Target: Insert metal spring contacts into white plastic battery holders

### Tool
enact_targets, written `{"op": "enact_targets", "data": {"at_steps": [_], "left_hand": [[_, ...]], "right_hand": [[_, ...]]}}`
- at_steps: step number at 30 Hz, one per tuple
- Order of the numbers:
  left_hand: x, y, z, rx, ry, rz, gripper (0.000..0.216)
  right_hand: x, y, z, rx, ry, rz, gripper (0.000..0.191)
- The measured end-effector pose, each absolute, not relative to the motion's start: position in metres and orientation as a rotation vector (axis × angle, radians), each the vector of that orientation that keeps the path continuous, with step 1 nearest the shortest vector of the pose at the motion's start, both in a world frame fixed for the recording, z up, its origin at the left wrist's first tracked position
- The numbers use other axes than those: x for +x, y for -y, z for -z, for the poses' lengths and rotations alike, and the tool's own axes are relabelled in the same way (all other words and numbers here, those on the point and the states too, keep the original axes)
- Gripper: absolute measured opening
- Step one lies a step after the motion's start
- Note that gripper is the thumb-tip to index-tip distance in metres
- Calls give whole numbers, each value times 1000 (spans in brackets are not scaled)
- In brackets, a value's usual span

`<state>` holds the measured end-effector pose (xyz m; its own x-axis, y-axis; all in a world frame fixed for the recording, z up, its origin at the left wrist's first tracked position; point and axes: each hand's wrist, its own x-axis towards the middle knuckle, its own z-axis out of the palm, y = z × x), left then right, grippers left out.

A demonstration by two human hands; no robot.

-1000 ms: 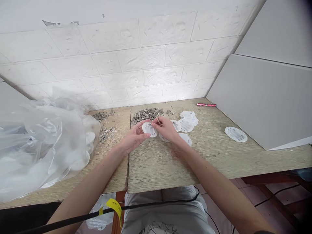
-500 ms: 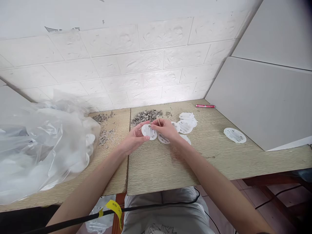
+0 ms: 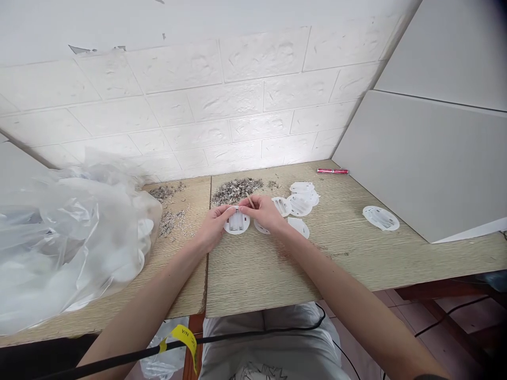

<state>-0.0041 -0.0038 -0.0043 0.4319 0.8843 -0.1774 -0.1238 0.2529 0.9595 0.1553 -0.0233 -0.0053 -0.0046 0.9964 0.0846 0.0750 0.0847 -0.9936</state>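
My left hand [image 3: 213, 226] holds a round white plastic disc [image 3: 236, 221] by its left edge, its ribbed face turned toward me. My right hand [image 3: 264, 211] is closed at the disc's upper right edge and pinches a thin wooden stick [image 3: 250, 200] that points up and back. Both hands hover just above the wooden table [image 3: 257, 264]. Behind them lies a heap of small grey metal bits [image 3: 236, 189]. Several more white discs [image 3: 300, 201] lie to the right of my right hand.
A large clear plastic bag [image 3: 67, 232] holding white parts fills the table's left side. One lone white disc [image 3: 381, 218] lies at the right near a grey panel [image 3: 428, 158]. A red pen [image 3: 331, 171] rests by the wall. A black cable [image 3: 261, 330] crosses my lap.
The disc has turned in my hands, so its ribbed face shows toward me, and it sits slightly lower and nearer. Both hands have shifted a little with it.
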Motion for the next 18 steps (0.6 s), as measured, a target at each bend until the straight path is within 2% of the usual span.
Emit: {"op": "enact_targets", "data": {"at_steps": [18], "left_hand": [[-5, 4, 4, 1259, -928, -840, 29]], "right_hand": [[156, 26, 4, -1216, 1379, -1065, 22]]}}
